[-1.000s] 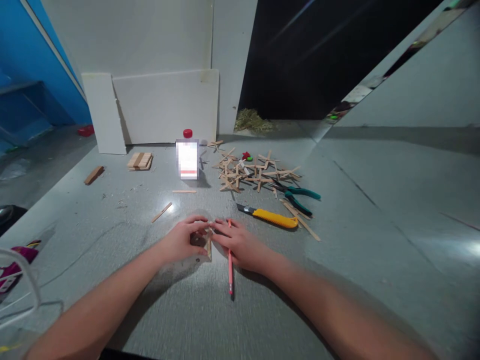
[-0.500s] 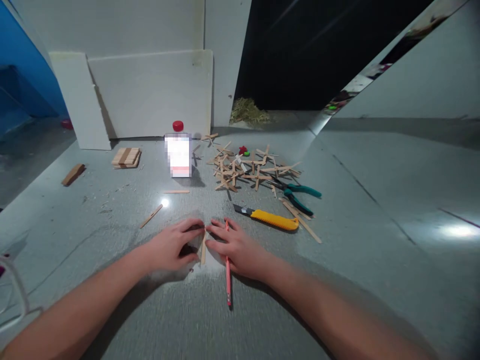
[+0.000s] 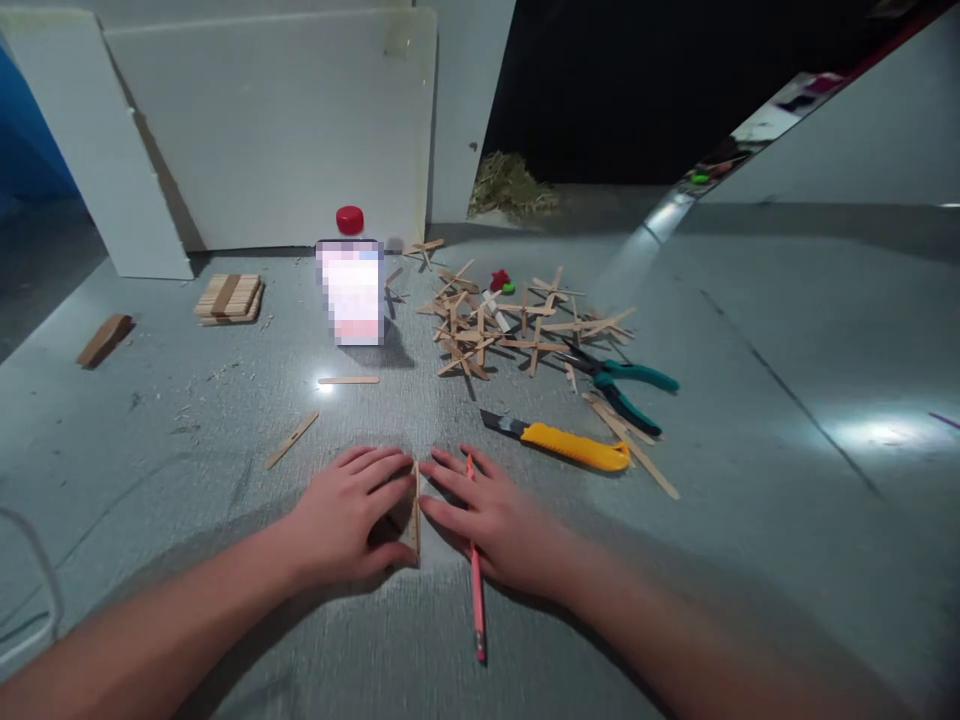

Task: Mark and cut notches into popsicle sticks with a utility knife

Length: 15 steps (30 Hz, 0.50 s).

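Note:
A thin wooden craft stick (image 3: 417, 525) runs lengthwise between my hands, over a small pale sheet or patch (image 3: 442, 548) on the grey surface. My left hand (image 3: 349, 510) curves along the stick's left side, thumb and fingertips against it. On the other side, the fingertips of my right hand (image 3: 495, 515) come close to the stick; whether they press on it I cannot tell. A pink pencil (image 3: 478, 610) is tucked among my right fingers, its end pointing toward me. Beyond that hand lies a yellow utility knife (image 3: 574, 446), blade out.
Crossed craft sticks (image 3: 480, 335) form a pile behind the knife, beside green-handled pliers (image 3: 637, 375). Further left stand a blurred-out object (image 3: 352, 300) with a red cap (image 3: 349, 220) behind it, a bundle of sticks (image 3: 229, 300) and a brown block (image 3: 105, 340). White boards (image 3: 277, 130) lean behind.
The view has shifted closer and lower. My left thumb has come up against the stick, which now looks narrower, as if turned on edge. The pencil remains in my right hand.

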Each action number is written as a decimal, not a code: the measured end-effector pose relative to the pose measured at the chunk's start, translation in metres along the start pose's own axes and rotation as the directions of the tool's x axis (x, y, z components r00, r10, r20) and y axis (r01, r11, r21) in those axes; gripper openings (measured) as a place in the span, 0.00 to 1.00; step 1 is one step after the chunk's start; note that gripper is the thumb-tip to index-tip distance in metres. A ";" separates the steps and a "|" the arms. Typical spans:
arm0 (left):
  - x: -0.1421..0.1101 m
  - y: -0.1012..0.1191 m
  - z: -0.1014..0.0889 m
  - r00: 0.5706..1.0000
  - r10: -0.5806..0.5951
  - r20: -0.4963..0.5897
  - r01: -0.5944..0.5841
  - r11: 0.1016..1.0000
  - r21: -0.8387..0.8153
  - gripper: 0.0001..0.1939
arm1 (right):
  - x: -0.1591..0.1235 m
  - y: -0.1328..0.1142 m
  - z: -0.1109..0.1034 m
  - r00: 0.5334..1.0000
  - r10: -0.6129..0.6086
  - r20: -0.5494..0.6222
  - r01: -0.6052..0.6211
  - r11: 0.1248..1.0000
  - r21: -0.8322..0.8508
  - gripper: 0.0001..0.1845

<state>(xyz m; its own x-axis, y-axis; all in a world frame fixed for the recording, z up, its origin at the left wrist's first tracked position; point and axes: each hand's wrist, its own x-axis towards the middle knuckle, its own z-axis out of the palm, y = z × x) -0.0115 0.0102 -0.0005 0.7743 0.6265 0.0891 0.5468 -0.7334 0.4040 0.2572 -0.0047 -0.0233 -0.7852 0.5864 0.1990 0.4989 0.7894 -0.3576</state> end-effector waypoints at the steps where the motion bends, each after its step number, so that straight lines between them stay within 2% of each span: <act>1: -0.001 0.001 0.001 1.000 -0.003 -0.007 0.003 1.000 0.012 0.38 | 0.000 0.000 0.000 1.000 -0.001 0.001 0.001 1.000 0.001 0.18; 7: -0.003 0.002 0.006 1.000 0.005 -0.027 -0.004 0.999 0.034 0.38 | -0.003 0.001 0.002 1.000 0.004 -0.014 -0.004 1.000 0.002 0.21; 15: -0.001 0.004 -0.001 0.998 0.030 -0.052 -0.028 0.999 0.038 0.33 | -0.004 0.002 -0.002 1.000 -0.014 -0.004 0.014 1.000 -0.011 0.22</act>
<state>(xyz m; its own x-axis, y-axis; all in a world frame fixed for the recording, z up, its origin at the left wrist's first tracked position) -0.0105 0.0072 0.0019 0.7732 0.6166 0.1481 0.5363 -0.7604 0.3662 0.2624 -0.0055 -0.0230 -0.7910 0.5756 0.2075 0.4915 0.7998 -0.3446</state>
